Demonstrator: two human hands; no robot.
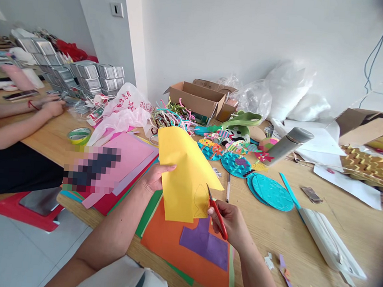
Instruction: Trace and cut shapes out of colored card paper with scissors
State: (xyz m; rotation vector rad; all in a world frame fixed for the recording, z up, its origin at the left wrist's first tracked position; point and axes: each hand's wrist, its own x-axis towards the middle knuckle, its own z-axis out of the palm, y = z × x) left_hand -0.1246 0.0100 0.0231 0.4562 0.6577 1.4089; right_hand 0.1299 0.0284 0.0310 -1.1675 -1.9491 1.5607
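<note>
Right hand (233, 222) grips red scissors (218, 216), blades biting into the yellow paper (184, 174); left hand (154, 178) pinches that sheet upright above the orange paper (170, 243) on the wooden table (303, 240).

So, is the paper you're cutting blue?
No, the paper in the left hand is yellow, and the right hand holds red scissors at its edge.

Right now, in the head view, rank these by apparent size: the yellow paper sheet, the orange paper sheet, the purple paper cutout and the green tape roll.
Largest: yellow paper sheet and orange paper sheet, unranked; the yellow is held nearer the camera, the orange partly covered.
Then: purple paper cutout.
Smallest: green tape roll, farther away.
</note>
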